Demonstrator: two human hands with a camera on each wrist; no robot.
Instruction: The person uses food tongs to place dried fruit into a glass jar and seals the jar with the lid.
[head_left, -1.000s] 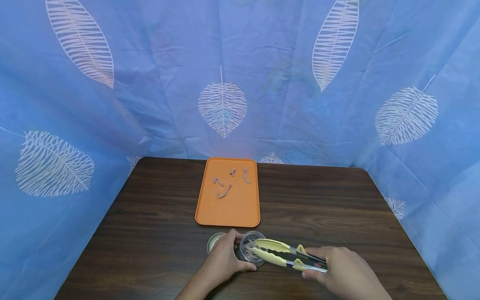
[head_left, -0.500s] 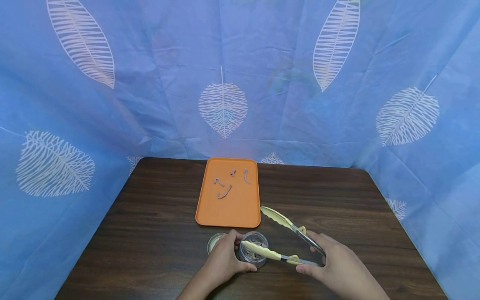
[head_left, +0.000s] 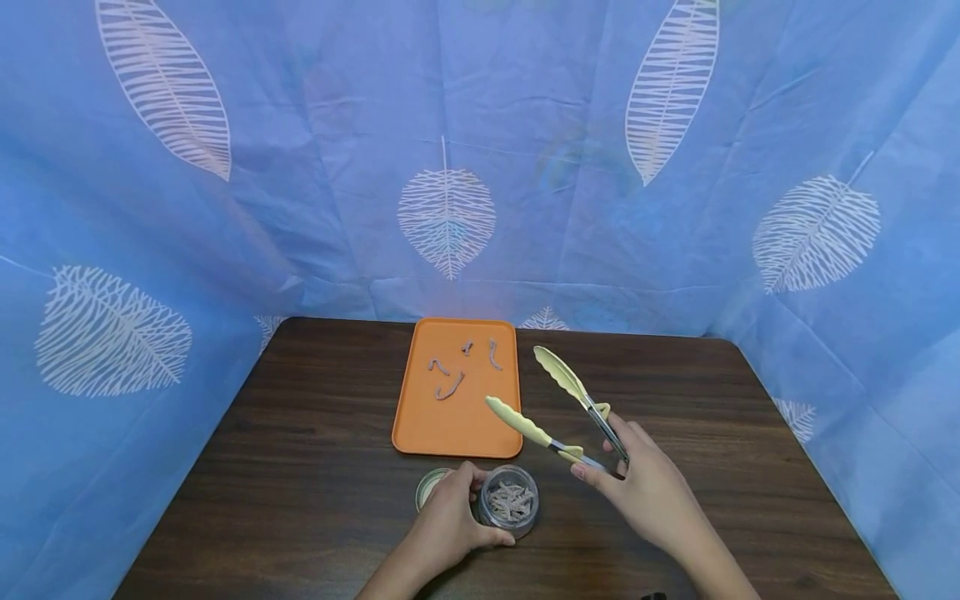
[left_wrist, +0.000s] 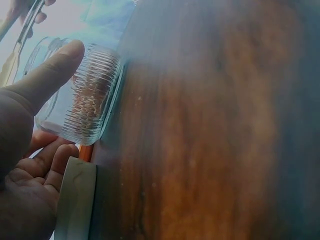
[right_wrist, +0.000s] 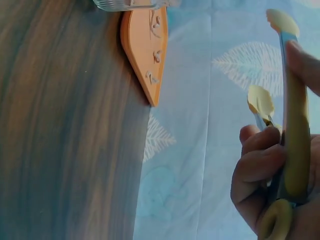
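Note:
In the head view my left hand (head_left: 447, 517) grips a clear glass jar (head_left: 519, 531) near the table's front, thumb on the near side and fingers on the far side. Thin, greyish, dried-looking strips (head_left: 512, 502) fill part of it. The left wrist view shows the jar's ribbed wall (left_wrist: 90, 112) under the thumb. My right hand (head_left: 651, 487) holds yellow-tipped metal tongs (head_left: 517, 419), raised, their arms spread wide with nothing between the tips. One tip overlaps the right side of an orange tray (head_left: 457, 429); the other points beyond its right edge.
Several curled strips (head_left: 450, 386) lie apart on the tray's far half. A round lid (head_left: 427, 483) sits left of the jar, partly behind my left hand. The dark wood table (head_left: 315, 467) meets a blue leaf-patterned curtain (head_left: 352, 208) at the back and sides.
The tongs have come out of the jar, spread apart and moved up and away towards the tray, in my right hand. My left hand and the jar stay almost in place.

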